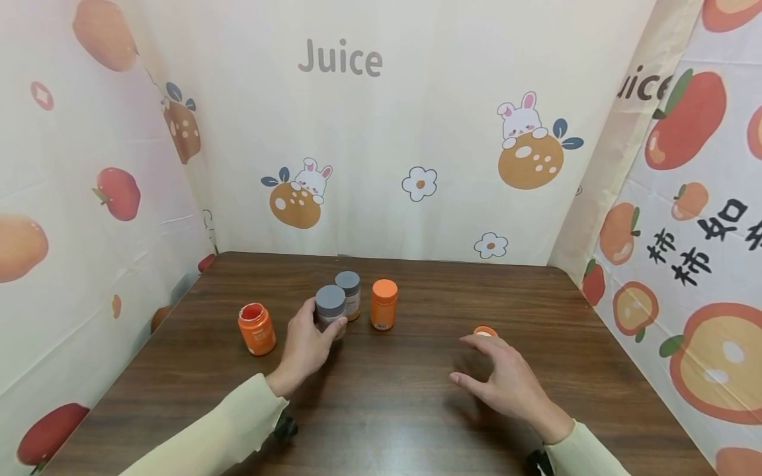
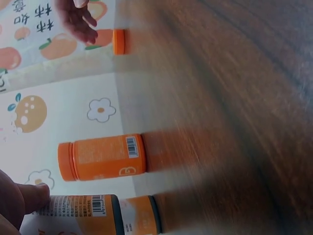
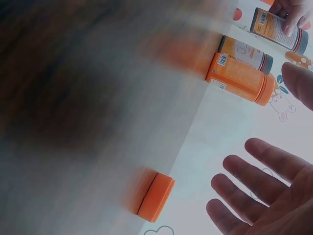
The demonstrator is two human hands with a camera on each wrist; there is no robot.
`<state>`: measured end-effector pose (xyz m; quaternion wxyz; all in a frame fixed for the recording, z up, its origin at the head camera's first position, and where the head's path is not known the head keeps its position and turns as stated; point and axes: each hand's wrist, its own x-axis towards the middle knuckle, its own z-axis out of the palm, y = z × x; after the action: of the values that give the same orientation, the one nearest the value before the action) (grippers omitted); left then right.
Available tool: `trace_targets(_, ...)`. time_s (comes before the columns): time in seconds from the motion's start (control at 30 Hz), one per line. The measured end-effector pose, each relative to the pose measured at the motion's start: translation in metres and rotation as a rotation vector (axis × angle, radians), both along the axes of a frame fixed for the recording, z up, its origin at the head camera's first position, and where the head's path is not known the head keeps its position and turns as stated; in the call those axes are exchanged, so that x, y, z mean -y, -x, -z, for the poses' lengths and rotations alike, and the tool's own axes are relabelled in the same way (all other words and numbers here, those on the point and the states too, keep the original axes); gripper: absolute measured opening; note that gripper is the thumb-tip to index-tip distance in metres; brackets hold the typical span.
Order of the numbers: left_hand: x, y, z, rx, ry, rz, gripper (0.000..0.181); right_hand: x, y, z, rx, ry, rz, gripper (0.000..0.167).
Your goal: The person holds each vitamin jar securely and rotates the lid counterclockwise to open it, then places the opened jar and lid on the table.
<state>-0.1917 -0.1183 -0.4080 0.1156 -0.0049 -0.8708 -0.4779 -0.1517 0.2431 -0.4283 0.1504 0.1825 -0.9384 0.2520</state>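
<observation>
My left hand grips a grey-capped bottle, its thumb and fingers around the sides. The bottle is upright; I cannot tell whether its base touches the table. Just behind it stands a second grey-capped bottle, with a closed orange bottle to its right. Left of that hand, an orange bottle stands uncapped, its mouth showing. My right hand hovers with fingers spread and holds nothing. Beyond its fingertips an orange cap lies on the table, partly hidden in the head view.
The brown wooden table ends at a back edge against a printed curtain. More printed cloth hangs along the right side, and another sheet along the left.
</observation>
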Motion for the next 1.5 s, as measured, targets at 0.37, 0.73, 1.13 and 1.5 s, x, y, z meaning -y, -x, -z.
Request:
trace_targets(0.37, -0.009, -0.01, -0.002, -0.015, -0.002, 0.04, 0.059, 0.001, 0.0, 0.001, -0.023, 0.002, -0.011, 0.066)
trace_targets(0.73, -0.015, -0.017, 0.001, -0.01, 0.011, 0.077, 0.062, 0.003, 0.001, 0.001, -0.035, 0.007, -0.015, 0.066)
trace_targets(1.13, -0.019, -0.022, 0.001, -0.018, 0.031, 0.103, 0.062, 0.007, 0.0, 0.0, -0.062, 0.038, -0.053, 0.065)
trace_targets(1.5, -0.022, -0.025, 0.003, -0.036, 0.029, 0.14, 0.062, 0.012, -0.001, -0.001, -0.043, 0.065, -0.065, 0.064)
